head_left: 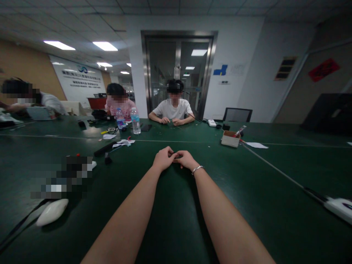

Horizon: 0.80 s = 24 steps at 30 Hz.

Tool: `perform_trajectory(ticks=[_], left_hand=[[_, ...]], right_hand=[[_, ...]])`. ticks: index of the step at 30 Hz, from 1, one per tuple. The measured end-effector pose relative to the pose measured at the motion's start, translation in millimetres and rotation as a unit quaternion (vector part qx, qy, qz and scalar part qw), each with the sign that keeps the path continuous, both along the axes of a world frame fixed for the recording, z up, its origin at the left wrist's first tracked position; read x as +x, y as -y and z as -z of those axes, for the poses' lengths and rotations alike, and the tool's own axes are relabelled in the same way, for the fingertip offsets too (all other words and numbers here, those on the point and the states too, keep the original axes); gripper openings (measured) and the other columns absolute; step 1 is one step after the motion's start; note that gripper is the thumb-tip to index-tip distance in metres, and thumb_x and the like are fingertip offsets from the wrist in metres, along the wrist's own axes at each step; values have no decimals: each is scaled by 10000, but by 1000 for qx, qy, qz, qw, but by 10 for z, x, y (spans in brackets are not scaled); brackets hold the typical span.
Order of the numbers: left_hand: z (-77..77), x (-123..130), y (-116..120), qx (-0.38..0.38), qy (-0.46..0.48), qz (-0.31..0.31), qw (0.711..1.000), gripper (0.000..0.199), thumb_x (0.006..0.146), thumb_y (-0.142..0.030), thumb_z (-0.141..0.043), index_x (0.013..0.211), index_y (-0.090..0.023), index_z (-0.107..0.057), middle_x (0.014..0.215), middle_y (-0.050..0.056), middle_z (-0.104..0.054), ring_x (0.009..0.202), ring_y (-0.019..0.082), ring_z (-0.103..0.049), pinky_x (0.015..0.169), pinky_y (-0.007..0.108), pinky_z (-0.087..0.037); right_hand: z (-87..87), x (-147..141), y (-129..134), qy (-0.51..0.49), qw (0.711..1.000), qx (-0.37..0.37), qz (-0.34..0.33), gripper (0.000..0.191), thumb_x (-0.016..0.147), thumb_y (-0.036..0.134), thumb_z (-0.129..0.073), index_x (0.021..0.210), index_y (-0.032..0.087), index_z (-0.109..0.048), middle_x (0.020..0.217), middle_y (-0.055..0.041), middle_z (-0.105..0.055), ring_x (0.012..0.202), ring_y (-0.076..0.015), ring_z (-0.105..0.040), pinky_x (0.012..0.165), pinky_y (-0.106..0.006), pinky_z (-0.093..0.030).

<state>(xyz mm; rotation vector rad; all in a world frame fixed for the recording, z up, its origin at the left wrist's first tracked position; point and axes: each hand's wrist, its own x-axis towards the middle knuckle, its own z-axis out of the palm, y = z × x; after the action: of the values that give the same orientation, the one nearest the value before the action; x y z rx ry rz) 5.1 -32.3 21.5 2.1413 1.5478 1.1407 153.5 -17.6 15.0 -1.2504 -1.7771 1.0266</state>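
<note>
Both my arms reach forward over the green table [176, 220]. My left hand [164, 159] and my right hand [187, 160] meet at the fingertips, thumbs and fingers pinched close together. A small dark bit shows between them, too small to name, and the fingers hide most of it. A silver bangle [197, 169] circles my right wrist. The hands are at or just above the tabletop; I cannot tell whether they touch it.
Left: a white computer mouse [52, 212], a dark brush-like thing [108, 158], papers [123, 142], water bottles [135, 121]. Right: a small cardboard box [230, 139], a cable [275, 167] and a white power strip [339, 208]. Across sits a person in a white shirt [174, 110]; others sit left.
</note>
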Motion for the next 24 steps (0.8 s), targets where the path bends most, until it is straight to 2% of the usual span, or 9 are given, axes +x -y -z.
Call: perform_trajectory(ticks=[5,10,12,15,20,24], left_hand=[[-81,37,88,33,-82,-46,995,191,790,-389,-586,824,-204,-557,780,29,-637,721,166,-584,623,264,-391],[-105,46,109,41,-67,-20,997,206,782,-336,-607,948,-219,-571,803,9,-605,717,140,-556,639,246,-386],[-96,36,100,49,-75,-18,996,180,777,-351,-613,907,-228,-601,800,7,-585,706,138,-541,632,247,-383],[-77,2,76,58,-82,-25,995,204,766,-419,-612,798,-218,-624,776,10,-565,682,140,-524,608,253,-378],[-42,-84,30,60,-38,29,997,203,780,-395,-586,819,-211,-663,793,25,-601,711,141,-548,661,255,-422],[32,-125,-60,25,51,74,996,175,767,-326,-580,836,-205,-685,812,34,-649,719,140,-581,673,253,-443]], right_hand=[[10,-47,2,49,998,20,26,179,654,169,-711,781,139,-590,622,38,-557,346,-32,-417,308,-168,-356],[6,-84,10,105,989,89,63,166,624,202,-706,734,143,-597,628,25,-571,492,-72,-489,447,-180,-373],[4,-92,11,125,982,126,68,159,610,214,-712,684,139,-592,633,18,-579,573,-88,-505,508,-182,-370],[3,-97,15,144,978,136,70,180,614,260,-715,669,143,-590,630,22,-577,598,-96,-495,534,-192,-355],[7,-97,21,142,978,138,69,214,604,292,-739,683,150,-599,654,23,-582,623,-107,-510,563,-205,-363],[6,-82,16,126,981,131,69,220,587,282,-758,695,155,-614,701,11,-615,659,-117,-544,596,-216,-388]])
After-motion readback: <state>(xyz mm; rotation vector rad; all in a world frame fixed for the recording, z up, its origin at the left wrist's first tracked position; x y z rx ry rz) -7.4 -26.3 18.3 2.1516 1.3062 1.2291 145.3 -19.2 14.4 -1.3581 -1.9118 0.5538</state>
